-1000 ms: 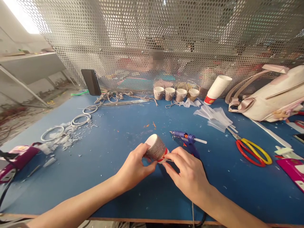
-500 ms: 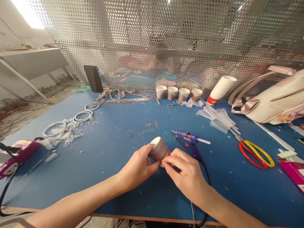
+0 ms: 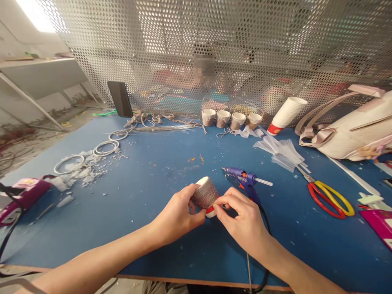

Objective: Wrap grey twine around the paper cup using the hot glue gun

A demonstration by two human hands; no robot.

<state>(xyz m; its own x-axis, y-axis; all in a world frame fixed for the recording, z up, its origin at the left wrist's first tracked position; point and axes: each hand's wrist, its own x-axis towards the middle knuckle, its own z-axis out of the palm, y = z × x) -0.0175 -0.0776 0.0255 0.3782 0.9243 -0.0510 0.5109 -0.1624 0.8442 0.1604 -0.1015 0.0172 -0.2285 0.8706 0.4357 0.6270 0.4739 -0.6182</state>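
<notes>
My left hand [image 3: 180, 208] is wrapped round a small paper cup [image 3: 205, 195], tilted with its open rim up and away from me. Grey-brown cord is wound round most of its wall; a red and white band shows bare near the base. Against the cup's lower right side, my right hand [image 3: 237, 210] pinches the cord at thumb and fingertips. A length of cord [image 3: 249, 269] hangs below that hand over the table's front edge. Just beyond the right hand lies a blue glue gun [image 3: 245, 177] with a clear glue stick in its back.
Several cord-wrapped cups [image 3: 223, 118] stand along the perforated metal screen [image 3: 171, 49]. Right of them are stacked paper cups [image 3: 286, 116], clear strips [image 3: 280, 151], scissors [image 3: 330, 200] and a pale bag [image 3: 358, 126]. White rings [image 3: 105, 148], scraps and a phone [image 3: 120, 99] are on the left.
My right hand has moved slightly up and right along the cup's side. More of the red and white band near the base now shows between my hands.
</notes>
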